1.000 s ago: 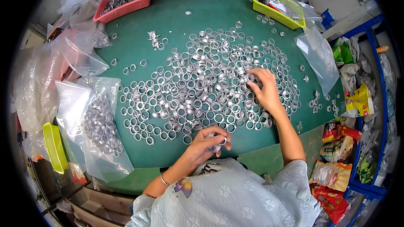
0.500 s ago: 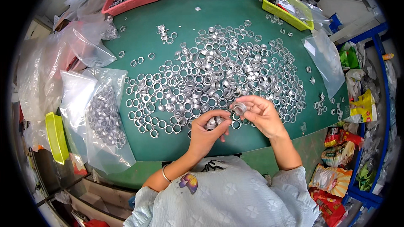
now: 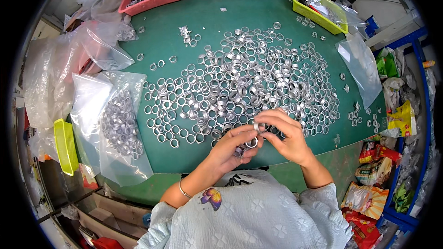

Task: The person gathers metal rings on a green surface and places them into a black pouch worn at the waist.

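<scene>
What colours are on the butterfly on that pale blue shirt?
The butterfly is purple and yellow-orange, best seen in the head view.

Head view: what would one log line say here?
left hand: holding several rings | right hand: holding one ring | green table: loose rings spread out

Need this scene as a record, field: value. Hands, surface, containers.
left_hand: left hand, curled around silver metal rings, count hidden
right_hand: right hand, one silver metal ring at its fingertips, close beside the left hand
surface: flat green tabletop
on_surface: wide, loose spread of silver metal rings, overlapping toward the middle
left_side: clear plastic bag with rings inside
far_left: pinkish-red plastic basket of small metal parts
far_right: yellow-green plastic basket, mixed items
</scene>
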`<state>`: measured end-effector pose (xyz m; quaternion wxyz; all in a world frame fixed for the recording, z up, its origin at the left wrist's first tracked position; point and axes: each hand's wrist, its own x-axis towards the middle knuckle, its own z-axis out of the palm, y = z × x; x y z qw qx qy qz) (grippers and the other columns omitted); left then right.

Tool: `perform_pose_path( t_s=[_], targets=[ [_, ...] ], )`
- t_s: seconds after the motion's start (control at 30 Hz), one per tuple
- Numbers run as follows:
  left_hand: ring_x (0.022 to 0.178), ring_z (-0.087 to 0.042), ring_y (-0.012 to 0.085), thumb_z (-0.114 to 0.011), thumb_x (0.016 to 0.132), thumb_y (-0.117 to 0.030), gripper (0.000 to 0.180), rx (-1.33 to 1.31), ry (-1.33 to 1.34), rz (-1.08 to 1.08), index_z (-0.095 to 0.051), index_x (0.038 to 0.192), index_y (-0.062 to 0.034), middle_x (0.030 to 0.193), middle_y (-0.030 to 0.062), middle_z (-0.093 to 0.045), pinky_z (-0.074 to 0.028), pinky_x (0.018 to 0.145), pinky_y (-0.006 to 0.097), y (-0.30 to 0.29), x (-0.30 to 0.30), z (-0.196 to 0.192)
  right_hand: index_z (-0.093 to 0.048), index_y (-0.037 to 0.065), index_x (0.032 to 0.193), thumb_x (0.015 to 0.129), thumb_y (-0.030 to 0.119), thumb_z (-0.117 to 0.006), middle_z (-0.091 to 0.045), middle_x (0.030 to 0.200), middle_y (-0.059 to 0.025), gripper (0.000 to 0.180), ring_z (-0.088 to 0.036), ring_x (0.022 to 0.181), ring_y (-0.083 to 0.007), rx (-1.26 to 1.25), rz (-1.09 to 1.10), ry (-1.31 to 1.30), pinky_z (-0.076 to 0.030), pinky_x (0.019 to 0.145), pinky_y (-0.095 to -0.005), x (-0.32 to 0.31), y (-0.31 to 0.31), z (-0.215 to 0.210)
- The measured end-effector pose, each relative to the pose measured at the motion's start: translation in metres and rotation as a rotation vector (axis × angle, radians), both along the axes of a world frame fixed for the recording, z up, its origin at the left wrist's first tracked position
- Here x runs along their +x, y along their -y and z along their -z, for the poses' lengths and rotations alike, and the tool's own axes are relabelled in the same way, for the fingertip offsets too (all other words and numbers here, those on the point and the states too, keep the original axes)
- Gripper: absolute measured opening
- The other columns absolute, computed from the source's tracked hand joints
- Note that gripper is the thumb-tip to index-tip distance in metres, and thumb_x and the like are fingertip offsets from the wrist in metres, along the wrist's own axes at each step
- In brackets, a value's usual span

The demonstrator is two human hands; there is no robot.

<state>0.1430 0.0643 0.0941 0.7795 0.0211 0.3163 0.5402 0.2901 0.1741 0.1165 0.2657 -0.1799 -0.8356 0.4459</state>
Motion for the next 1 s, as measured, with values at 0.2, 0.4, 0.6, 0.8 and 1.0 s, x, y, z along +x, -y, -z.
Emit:
perform_pose_path(
  t_s=[0.2, 0.4, 0.6, 0.8, 1.0],
  targets=[
    [0.049, -0.039, 0.0070, -0.050, 0.094, -0.026, 0.022, 0.011, 0.152, 0.048, -0.055, 0.107, -0.0082, 0.078, 0.0048, -0.053, -0.027, 0.036, 0.017, 0.001, -0.002, 0.006, -0.060, 0.000, 0.104, 0.070, -0.006, -0.066, -0.060, 0.103, -0.0123, 0.035, -0.058, 0.092, -0.0283, 0.063, -0.043, 0.002, -0.046, 0.080, -0.0355, 0.001, -0.001, -0.003],
    [0.050, -0.041, 0.0066, -0.053, 0.092, -0.026, 0.023, 0.031, 0.322, 0.041, -0.058, 0.106, -0.0080, 0.078, 0.0031, -0.054, -0.027, 0.038, 0.018, 0.004, -0.001, 0.017, -0.062, -0.001, 0.102, 0.071, -0.007, -0.065, -0.060, 0.102, -0.0125, 0.032, -0.059, 0.092, -0.0282, 0.030, -0.078, -0.026, -0.048, 0.078, -0.0344, 0.001, 0.001, -0.004],
    [0.046, -0.040, 0.0075, -0.050, 0.094, -0.024, 0.021, 0.053, 0.091, 0.010, -0.058, 0.102, -0.0065, 0.072, 0.0047, -0.053, -0.028, 0.035, 0.019, 0.004, 0.002, 0.006, -0.061, 0.000, 0.106, 0.071, -0.007, -0.065, -0.061, 0.102, -0.0124, 0.035, -0.060, 0.093, -0.0268, 0.055, -0.079, -0.047, -0.049, 0.077, -0.0341, 0.004, 0.002, 0.001],
    [0.056, -0.052, 0.0087, -0.058, 0.087, -0.007, 0.012, 0.318, -0.714, -0.148, -0.065, 0.094, -0.0005, 0.079, 0.0055, -0.061, -0.038, 0.043, 0.022, 0.009, 0.004, 0.010, -0.060, 0.001, 0.109, 0.071, 0.002, -0.071, -0.061, 0.101, -0.0105, 0.040, -0.061, 0.085, -0.0213, -0.260, -0.008, 0.017, -0.049, 0.074, -0.0313, 0.005, 0.008, -0.001],
    [0.067, -0.058, 0.0138, -0.064, 0.078, 0.002, 0.014, 0.619, -1.207, -0.275, -0.065, 0.092, 0.0019, 0.081, 0.0086, -0.063, -0.044, 0.057, 0.026, 0.008, 0.005, 0.007, -0.063, -0.003, 0.102, 0.069, 0.006, -0.074, -0.063, 0.097, -0.0121, 0.036, -0.061, 0.085, -0.0191, -0.231, -0.004, 0.033, -0.049, 0.074, -0.0302, 0.006, 0.011, 0.003]
  ],
)
